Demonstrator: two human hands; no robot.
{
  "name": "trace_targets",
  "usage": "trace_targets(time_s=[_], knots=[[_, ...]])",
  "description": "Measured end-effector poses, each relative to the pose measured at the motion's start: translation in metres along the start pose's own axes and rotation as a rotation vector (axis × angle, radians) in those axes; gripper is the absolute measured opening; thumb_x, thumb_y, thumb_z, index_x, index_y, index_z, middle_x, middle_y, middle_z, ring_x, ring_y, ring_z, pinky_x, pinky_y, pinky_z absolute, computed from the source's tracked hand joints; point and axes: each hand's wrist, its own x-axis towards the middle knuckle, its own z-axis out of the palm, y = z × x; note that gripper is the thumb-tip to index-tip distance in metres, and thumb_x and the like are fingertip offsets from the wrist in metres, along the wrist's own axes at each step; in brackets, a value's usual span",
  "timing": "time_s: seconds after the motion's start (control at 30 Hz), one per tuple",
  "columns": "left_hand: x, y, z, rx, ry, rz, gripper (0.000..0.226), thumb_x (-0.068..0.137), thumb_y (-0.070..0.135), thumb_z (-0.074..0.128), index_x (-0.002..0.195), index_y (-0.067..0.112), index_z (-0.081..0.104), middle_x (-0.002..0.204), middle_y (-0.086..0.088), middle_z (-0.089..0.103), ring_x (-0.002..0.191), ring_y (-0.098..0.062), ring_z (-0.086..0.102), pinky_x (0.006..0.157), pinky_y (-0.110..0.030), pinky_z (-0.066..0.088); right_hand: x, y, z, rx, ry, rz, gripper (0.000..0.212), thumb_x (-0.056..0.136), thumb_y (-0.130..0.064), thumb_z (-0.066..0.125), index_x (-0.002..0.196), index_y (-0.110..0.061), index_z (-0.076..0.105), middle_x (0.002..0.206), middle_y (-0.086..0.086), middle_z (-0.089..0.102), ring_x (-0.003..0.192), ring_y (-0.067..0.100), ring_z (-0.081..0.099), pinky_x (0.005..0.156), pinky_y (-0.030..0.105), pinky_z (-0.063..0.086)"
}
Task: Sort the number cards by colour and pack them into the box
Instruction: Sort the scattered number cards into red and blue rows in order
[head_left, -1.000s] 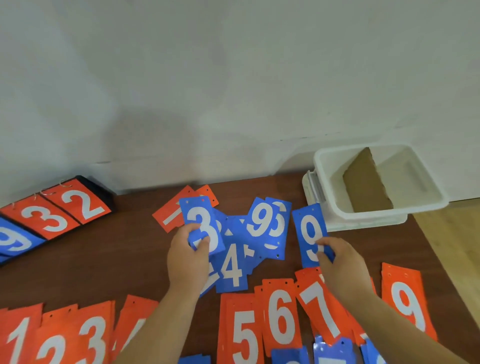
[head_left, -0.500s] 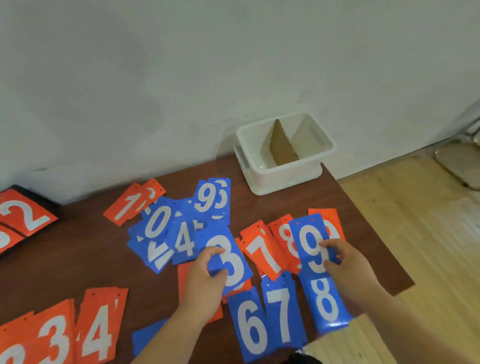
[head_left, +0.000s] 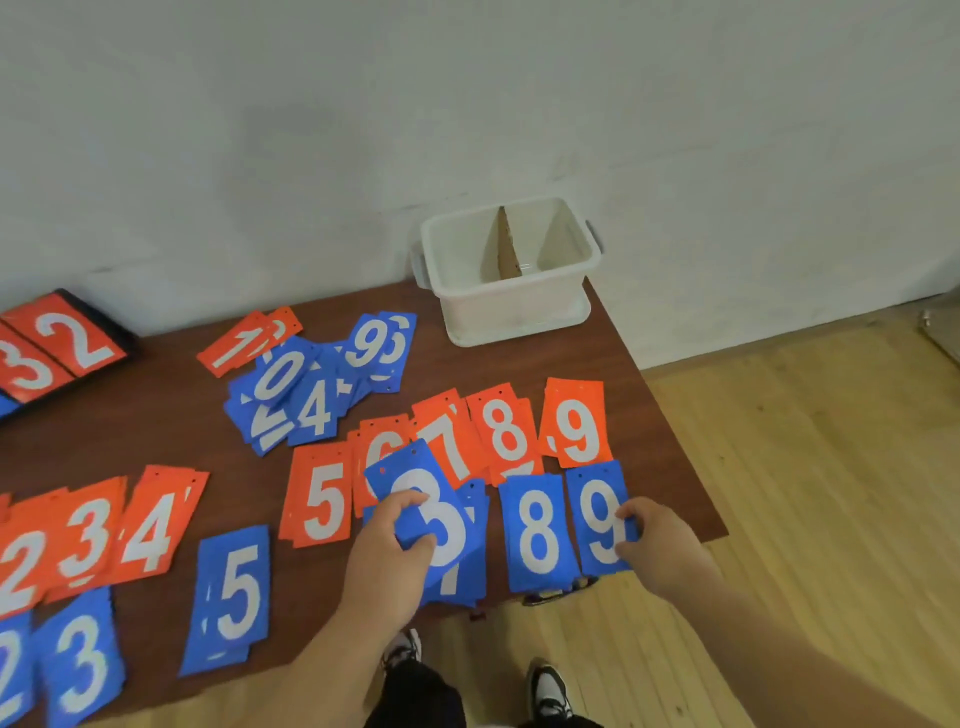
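My left hand (head_left: 387, 558) grips a blue 3 card (head_left: 428, 512) above the blue 7 pile near the table's front edge. My right hand (head_left: 657, 543) pinches a blue 9 card (head_left: 597, 517) that lies at the table's front right, beside the blue 8 pile (head_left: 537, 530). Orange piles 5 (head_left: 322, 501), 7, 8 (head_left: 504, 431) and 9 (head_left: 576, 423) lie in a row behind. A loose heap of blue cards (head_left: 311, 387) sits mid-table. The white box (head_left: 511, 306), split by a cardboard divider (head_left: 506, 244), stands at the back right corner with no cards in it.
Orange 2, 3 and 4 piles (head_left: 98, 535) and blue 2, 3 and 5 piles (head_left: 234, 597) lie at the front left. A black scoreboard (head_left: 62, 343) showing orange 3 and 2 sits far left. The table edge (head_left: 675, 431) drops to wooden floor on the right; my shoes show below.
The view has swung down and right. My right hand has brought the blue 9 down beside the blue 8 pile. My left hand still holds the blue 3.
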Motion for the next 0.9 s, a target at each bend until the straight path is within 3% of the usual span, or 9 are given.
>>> trace_targets(time_s=[0.1, 0.2, 0.3, 0.37, 0.5, 0.57, 0.67, 0.77, 0.9], knots=[[-0.015, -0.004, 0.004, -0.014, 0.045, -0.021, 0.041, 0.09, 0.01, 0.067, 0.111, 0.045, 0.059, 0.087, 0.003, 0.062, 0.045, -0.009, 0.045, 0.053, -0.044, 0.057, 0.0, -0.003, -0.004, -0.11, 0.068, -0.043, 0.031, 0.082, -0.02, 0.073, 0.11, -0.024, 0.061, 0.108, -0.002, 0.05, 0.084, 0.015, 0.059, 0.062, 0.025, 0.052], [-0.027, -0.003, -0.001, -0.039, 0.063, -0.012, 0.04, 0.091, 0.011, 0.068, 0.112, 0.043, 0.058, 0.082, 0.002, 0.059, 0.048, -0.011, 0.042, 0.048, -0.031, 0.045, -0.009, -0.027, -0.007, -0.06, 0.032, -0.155, 0.029, 0.086, -0.027, 0.074, 0.111, -0.029, 0.059, 0.112, -0.005, 0.052, 0.086, 0.01, 0.059, 0.065, 0.023, 0.05], [-0.041, -0.006, -0.009, -0.077, 0.066, -0.028, 0.043, 0.089, 0.012, 0.071, 0.112, 0.045, 0.057, 0.092, 0.011, 0.058, 0.065, -0.031, 0.051, 0.053, -0.031, 0.046, -0.027, -0.068, 0.003, 0.103, -0.16, -0.319, 0.016, 0.09, -0.025, 0.072, 0.1, -0.03, 0.06, 0.095, -0.008, 0.061, 0.06, 0.0, 0.054, 0.054, 0.013, 0.042], [-0.049, -0.012, -0.018, -0.104, 0.081, -0.038, 0.045, 0.086, 0.012, 0.073, 0.111, 0.047, 0.057, 0.106, 0.014, 0.061, 0.069, -0.019, 0.057, 0.057, -0.027, 0.048, -0.043, -0.104, 0.016, 0.162, -0.286, -0.426, 0.011, 0.091, -0.025, 0.071, 0.096, -0.031, 0.063, 0.086, -0.006, 0.065, 0.051, 0.0, 0.052, 0.053, 0.014, 0.042], [-0.066, -0.026, -0.048, -0.125, 0.129, -0.03, 0.046, 0.084, 0.011, 0.073, 0.111, 0.042, 0.055, 0.096, 0.012, 0.061, 0.058, -0.005, 0.047, 0.055, -0.016, 0.041, -0.07, -0.173, 0.05, 0.151, -0.475, -0.643, 0.015, 0.09, -0.022, 0.071, 0.097, -0.034, 0.065, 0.102, -0.019, 0.066, 0.083, -0.011, 0.061, 0.072, 0.009, 0.047], [-0.071, -0.038, -0.066, -0.168, 0.159, -0.052, 0.049, 0.083, 0.01, 0.074, 0.111, 0.045, 0.055, 0.094, 0.014, 0.062, 0.067, -0.008, 0.056, 0.062, -0.017, 0.049, -0.078, -0.202, 0.069, 0.105, -0.524, -0.722, 0.019, 0.09, -0.015, 0.071, 0.095, -0.032, 0.066, 0.096, -0.017, 0.068, 0.081, -0.011, 0.061, 0.07, 0.007, 0.046], [-0.076, -0.06, -0.098, -0.22, 0.217, -0.084, 0.052, 0.084, 0.014, 0.072, 0.112, 0.054, 0.054, 0.114, 0.023, 0.064, 0.093, -0.015, 0.066, 0.082, -0.037, 0.058, -0.085, -0.238, 0.103, 0.023, -0.579, -0.767, 0.019, 0.089, -0.009, 0.069, 0.094, -0.027, 0.068, 0.086, -0.009, 0.068, 0.065, -0.005, 0.059, 0.061, 0.012, 0.045], [-0.078, -0.09, -0.134, -0.233, 0.314, -0.101, 0.044, 0.09, 0.009, 0.069, 0.116, 0.043, 0.056, 0.116, 0.021, 0.059, 0.098, -0.005, 0.061, 0.078, -0.016, 0.05, -0.095, -0.272, 0.145, -0.038, -0.578, -0.815, 0.021, 0.085, -0.012, 0.073, 0.09, -0.031, 0.069, 0.081, -0.002, 0.07, 0.064, 0.003, 0.059, 0.065, 0.029, 0.053], [-0.071, -0.144, -0.19, -0.249, 0.429, -0.172, 0.044, 0.088, 0.003, 0.069, 0.111, 0.039, 0.059, 0.095, 0.005, 0.062, 0.085, -0.009, 0.06, 0.073, -0.024, 0.053, -0.112, -0.323, 0.211, -0.148, -0.589, -0.869, 0.019, 0.086, -0.02, 0.075, 0.091, -0.036, 0.066, 0.08, -0.01, 0.066, 0.07, 0.003, 0.061, 0.062, 0.016, 0.048]])
